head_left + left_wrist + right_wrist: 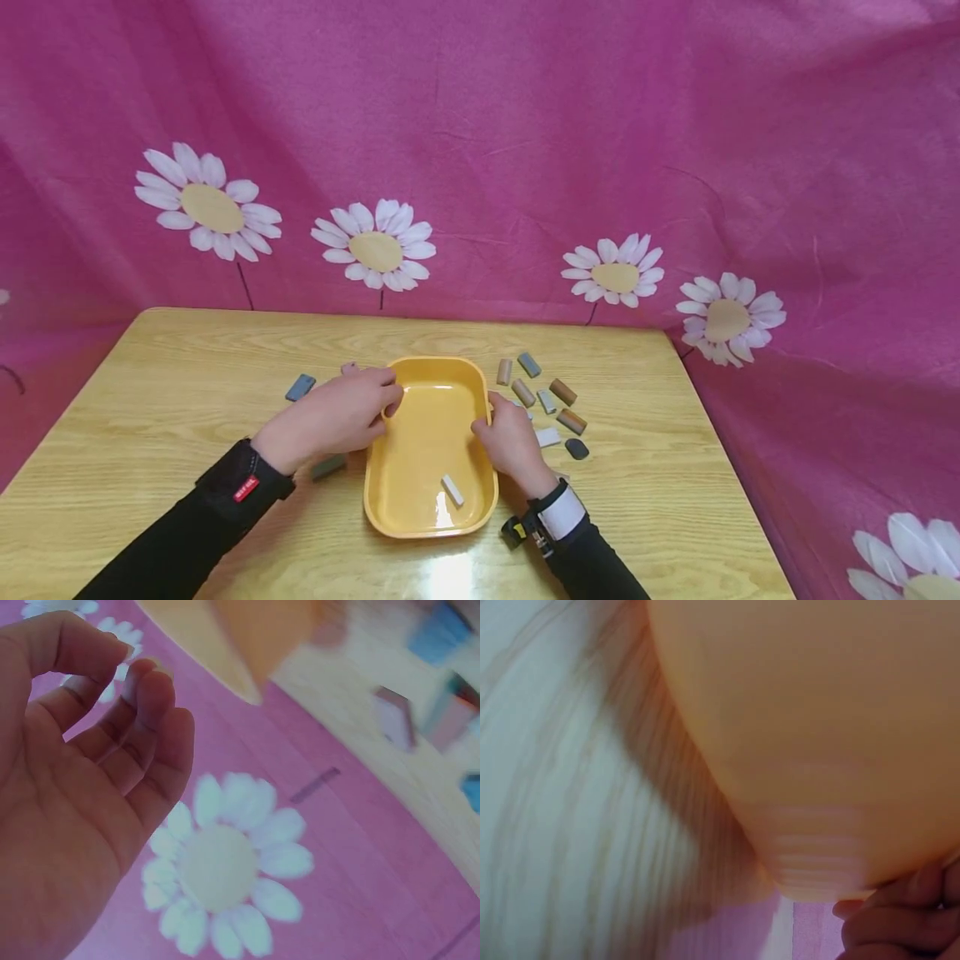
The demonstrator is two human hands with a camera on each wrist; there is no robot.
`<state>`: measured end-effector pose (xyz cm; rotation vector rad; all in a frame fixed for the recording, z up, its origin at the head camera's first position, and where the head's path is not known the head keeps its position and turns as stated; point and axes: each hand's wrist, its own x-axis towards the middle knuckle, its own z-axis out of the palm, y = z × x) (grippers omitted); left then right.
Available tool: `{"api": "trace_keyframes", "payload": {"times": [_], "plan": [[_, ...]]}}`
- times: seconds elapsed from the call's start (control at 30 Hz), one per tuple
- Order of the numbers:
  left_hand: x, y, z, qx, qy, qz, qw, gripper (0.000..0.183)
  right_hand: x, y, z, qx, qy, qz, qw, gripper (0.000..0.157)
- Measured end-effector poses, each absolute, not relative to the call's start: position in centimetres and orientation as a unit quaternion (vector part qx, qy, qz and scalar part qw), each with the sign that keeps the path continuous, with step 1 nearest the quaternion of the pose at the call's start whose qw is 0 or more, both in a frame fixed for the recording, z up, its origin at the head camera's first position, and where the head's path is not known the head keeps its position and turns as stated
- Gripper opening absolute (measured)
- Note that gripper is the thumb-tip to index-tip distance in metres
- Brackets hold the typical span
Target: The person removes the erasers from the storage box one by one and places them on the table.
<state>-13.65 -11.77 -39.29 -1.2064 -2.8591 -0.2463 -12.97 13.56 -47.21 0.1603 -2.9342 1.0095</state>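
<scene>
A yellow rectangular plastic tray (431, 442) stands on the wooden table, with one small white block (452, 491) lying inside near its front end. My right hand (513, 442) grips the tray's right rim, thumb over the inner side. Over the left rim hovers my left hand (345, 412); in the left wrist view its fingers (154, 697) bend loosely toward the thumb and hold nothing. Close by that hand lie a blue-grey block (301, 387), a dark green block (328, 467) and a pinkish piece (349, 367) partly behind the hand.
Right of the tray are scattered several small brown, tan and grey blocks (522, 392), a white block (547, 437) and a dark rounded piece (577, 448). A pink cloth with daisies (487, 167) hangs behind the table's far edge (465, 318).
</scene>
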Motion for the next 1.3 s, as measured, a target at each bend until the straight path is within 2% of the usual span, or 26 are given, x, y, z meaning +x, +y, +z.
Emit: {"api": "trace_keyframes", "payload": {"times": [0.3,0.53,1.13,1.3], "plan": [[-12.6,-6.5,-40.0,-0.511,-0.858,-0.052,-0.008,0.009,-13.1,13.6,-47.1,0.047,-0.949,0.312,0.013,0.033],[-11.2,-2.9,-41.4,-0.581,-0.814,0.005,-0.016,0.016,-13.0,13.6,-47.2,0.043,-0.952,0.303,0.008,0.031],[-10.0,-0.7,-43.1,-0.595,-0.802,0.046,-0.023,0.021,-12.8,13.6,-46.9,0.034,-0.951,0.308,-0.001,0.033],[-10.0,-0.5,-42.9,-0.591,-0.803,0.067,-0.04,0.017,-12.8,13.6,-46.9,0.04,-0.953,0.299,0.008,0.032]]}}
